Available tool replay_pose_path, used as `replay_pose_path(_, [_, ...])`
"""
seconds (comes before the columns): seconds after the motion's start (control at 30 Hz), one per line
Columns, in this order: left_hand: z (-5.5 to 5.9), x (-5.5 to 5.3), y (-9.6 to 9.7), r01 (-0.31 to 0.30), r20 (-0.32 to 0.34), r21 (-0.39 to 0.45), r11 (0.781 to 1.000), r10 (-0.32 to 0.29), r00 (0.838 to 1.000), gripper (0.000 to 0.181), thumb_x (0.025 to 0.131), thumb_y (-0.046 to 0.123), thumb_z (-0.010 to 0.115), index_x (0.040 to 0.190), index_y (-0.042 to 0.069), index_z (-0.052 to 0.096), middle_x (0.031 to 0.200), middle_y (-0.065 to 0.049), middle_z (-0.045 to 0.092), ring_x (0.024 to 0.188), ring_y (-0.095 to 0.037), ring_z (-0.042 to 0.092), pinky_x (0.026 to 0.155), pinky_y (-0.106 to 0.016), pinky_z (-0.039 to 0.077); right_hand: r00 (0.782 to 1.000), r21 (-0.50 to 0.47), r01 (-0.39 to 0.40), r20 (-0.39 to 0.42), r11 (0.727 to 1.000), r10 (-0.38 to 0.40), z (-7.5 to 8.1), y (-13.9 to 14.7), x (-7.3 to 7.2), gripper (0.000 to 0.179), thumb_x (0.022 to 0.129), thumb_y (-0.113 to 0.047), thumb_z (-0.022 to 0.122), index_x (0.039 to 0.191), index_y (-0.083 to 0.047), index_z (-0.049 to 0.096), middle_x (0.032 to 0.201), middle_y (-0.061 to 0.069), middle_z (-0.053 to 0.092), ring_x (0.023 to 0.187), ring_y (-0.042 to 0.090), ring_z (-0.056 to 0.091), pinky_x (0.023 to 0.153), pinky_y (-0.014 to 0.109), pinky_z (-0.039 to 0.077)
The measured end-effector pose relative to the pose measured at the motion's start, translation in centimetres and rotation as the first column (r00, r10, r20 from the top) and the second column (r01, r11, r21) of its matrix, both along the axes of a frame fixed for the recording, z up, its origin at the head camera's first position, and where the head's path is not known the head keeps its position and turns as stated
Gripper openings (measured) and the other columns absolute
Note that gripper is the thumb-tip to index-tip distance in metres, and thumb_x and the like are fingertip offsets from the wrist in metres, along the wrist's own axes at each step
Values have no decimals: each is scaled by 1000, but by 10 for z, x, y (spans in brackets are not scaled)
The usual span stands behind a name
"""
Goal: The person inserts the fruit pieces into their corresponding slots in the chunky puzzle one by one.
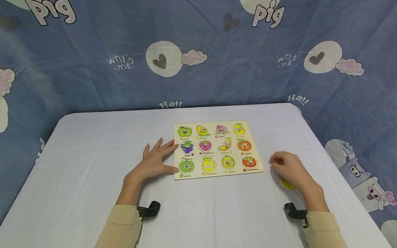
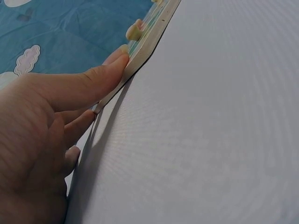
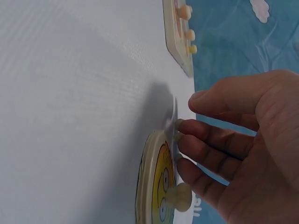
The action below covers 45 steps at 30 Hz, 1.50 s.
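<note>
A wooden fruit puzzle board (image 1: 219, 179) lies on the white table, with knobbed fruit pieces in its recesses. My left hand (image 1: 154, 161) spreads its fingers along the board's left edge. In the left wrist view, the left thumb (image 2: 100, 81) touches the board's rim (image 2: 148, 49). Right of the board, my right hand (image 1: 289, 167) hovers low with loosely bent fingers and nothing between them. Below it lies a loose yellow puzzle piece (image 1: 288, 184) with a face, partly hidden by the hand. The right wrist view shows this piece's wooden knob (image 3: 181, 197) beside the fingertips.
A white cloth (image 1: 84, 166) covers the table. Behind it hangs a blue printed curtain (image 1: 130, 90), which also runs down the right side. Each wrist wears a black camera mount, one at the left cuff (image 1: 150, 209) and one at the right (image 1: 295, 211).
</note>
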<state>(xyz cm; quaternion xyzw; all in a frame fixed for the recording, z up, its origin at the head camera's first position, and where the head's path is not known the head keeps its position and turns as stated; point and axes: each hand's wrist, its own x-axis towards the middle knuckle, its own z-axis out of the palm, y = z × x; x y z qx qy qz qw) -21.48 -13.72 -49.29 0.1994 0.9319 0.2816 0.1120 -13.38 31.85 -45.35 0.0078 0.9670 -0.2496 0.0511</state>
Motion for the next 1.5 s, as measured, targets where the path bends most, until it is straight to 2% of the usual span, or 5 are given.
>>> replay_pose_path(0.23, [0, 1, 0, 1, 2, -6, 1000, -1, 1000, 94, 72, 48, 82, 153, 26, 39, 166, 0, 26, 157, -34, 1, 120, -66, -13, 1000, 11, 7, 0, 1000, -7, 0, 3, 5, 16, 91, -12, 63, 103, -5, 70, 94, 10, 69, 86, 22, 60, 76, 38, 51])
replay_pose_path(0.53, [0, 0, -1, -2, 3, -4, 1000, 2, 1000, 94, 72, 48, 82, 154, 28, 39, 166, 0, 26, 157, -34, 1, 120, -66, -13, 999, 16, 33, -5, 999, -33, 1, 8, 11, 13, 91, -12, 64, 101, -6, 71, 91, 9, 66, 81, 20, 56, 69, 30, 47])
replay_pose_path(0.87, [-2, 0, -2, -6, 5, -7, 1000, 6, 1000, 95, 72, 49, 82, 154, 28, 38, 166, 1, 24, 157, -34, 1, 120, -66, -13, 998, 30, 61, 25, 998, -61, 0, 15, 18, 13, 91, -12, 64, 101, -6, 70, 93, 11, 66, 85, 23, 58, 73, 35, 51])
replay_pose_path(1.1, [-2, 0, 0, -12, 8, -13, 1000, 12, 1000, 95, 72, 49, 81, 154, 28, 38, 167, 1, 23, 157, -34, 0, 120, -65, -14, 999, 38, 36, 27, 999, -37, -1, 20, 22, 11, 90, -11, 65, 99, -5, 70, 91, 11, 67, 84, 22, 59, 70, 34, 52])
replay_pose_path(1.5, [-1, 1, 1, -6, 3, -13, 1000, 6, 1000, 96, 72, 50, 81, 154, 28, 37, 166, 1, 24, 157, -33, 0, 120, -65, -14, 999, 53, 19, 41, 998, -21, -1, 28, 32, 7, 87, -12, 68, 93, -7, 70, 84, 5, 64, 78, 19, 55, 64, 29, 46])
